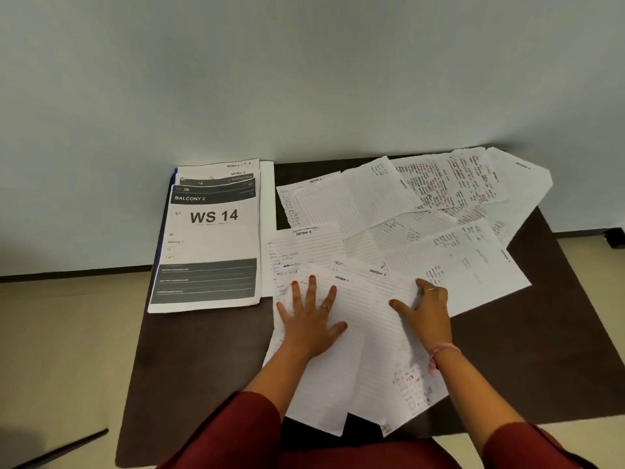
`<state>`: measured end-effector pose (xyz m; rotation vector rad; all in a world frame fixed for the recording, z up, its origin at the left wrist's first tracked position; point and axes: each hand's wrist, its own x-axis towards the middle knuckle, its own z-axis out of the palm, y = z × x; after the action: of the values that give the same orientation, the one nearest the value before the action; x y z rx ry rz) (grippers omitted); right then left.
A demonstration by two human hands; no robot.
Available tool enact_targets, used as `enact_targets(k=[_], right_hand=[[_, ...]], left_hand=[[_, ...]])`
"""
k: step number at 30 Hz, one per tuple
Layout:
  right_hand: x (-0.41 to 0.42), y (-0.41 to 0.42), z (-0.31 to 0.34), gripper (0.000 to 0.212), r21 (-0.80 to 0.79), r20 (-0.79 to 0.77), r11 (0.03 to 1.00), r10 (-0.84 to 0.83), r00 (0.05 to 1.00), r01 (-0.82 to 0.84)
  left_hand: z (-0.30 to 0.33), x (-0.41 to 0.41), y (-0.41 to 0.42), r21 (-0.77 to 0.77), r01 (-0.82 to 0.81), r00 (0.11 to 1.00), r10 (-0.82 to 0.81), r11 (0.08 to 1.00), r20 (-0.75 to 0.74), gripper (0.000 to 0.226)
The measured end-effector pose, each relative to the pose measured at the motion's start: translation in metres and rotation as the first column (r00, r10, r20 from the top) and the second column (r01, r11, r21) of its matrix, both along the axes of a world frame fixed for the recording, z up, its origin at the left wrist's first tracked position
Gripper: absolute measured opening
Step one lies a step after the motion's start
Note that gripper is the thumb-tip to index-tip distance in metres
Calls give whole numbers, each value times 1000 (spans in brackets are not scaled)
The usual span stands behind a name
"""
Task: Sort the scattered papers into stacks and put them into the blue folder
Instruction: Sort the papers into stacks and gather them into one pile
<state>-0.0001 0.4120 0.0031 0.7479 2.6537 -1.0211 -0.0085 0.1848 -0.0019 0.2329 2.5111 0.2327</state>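
Lined handwritten sheets (439,211) lie fanned across the middle and right of a dark table (203,360). My left hand (309,319) lies flat with spread fingers on a near sheet marked "Section 1" (348,350). My right hand (427,309) rests on the neighbouring lined sheet (395,360), fingertips at that sheet's upper right edge. A neat stack of printed pages (209,238), topped by one reading "WS 14", sits at the left. A thin blue edge of the folder (175,174) shows under that stack's top left corner.
The table stands against a pale wall (304,79). Some papers at the far right hang over the table's back edge. Beige floor (61,350) lies to the left, and a dark strip (67,446) shows at the lower left.
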Motion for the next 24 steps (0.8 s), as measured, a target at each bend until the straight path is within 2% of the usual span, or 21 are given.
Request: enact_targets(k=[5, 7, 10, 13, 16, 19, 24], right_hand=[[-15, 17, 8, 76, 13, 70, 993, 114, 991, -115], [-21, 22, 10, 67, -9, 107, 989, 148, 983, -148], [-28, 26, 8, 41, -12, 153, 978, 207, 966, -208], [-32, 30, 9, 43, -63, 125, 970, 243, 962, -237], [-35, 37, 10, 42, -277, 99, 953, 153, 983, -121], [-38, 53, 14, 32, -519, 140, 853, 18, 990, 58], [-47, 86, 19, 10, -580, 87, 809, -60, 994, 99]], left_hand=[[0, 2, 14, 35, -111, 993, 112, 993, -27, 73], [-1, 1, 19, 36, -143, 989, 144, 989, -44, 72], [-1, 0, 27, 42, -199, 978, 201, 979, -61, 70], [-1, -4, 35, 71, -241, 967, 246, 968, -71, 68], [0, -6, 44, 128, -287, 953, 297, 949, -68, 67], [1, -6, 54, 207, -349, 927, 370, 914, -68, 64], [1, -11, 79, 248, -396, 902, 425, 884, -76, 62]])
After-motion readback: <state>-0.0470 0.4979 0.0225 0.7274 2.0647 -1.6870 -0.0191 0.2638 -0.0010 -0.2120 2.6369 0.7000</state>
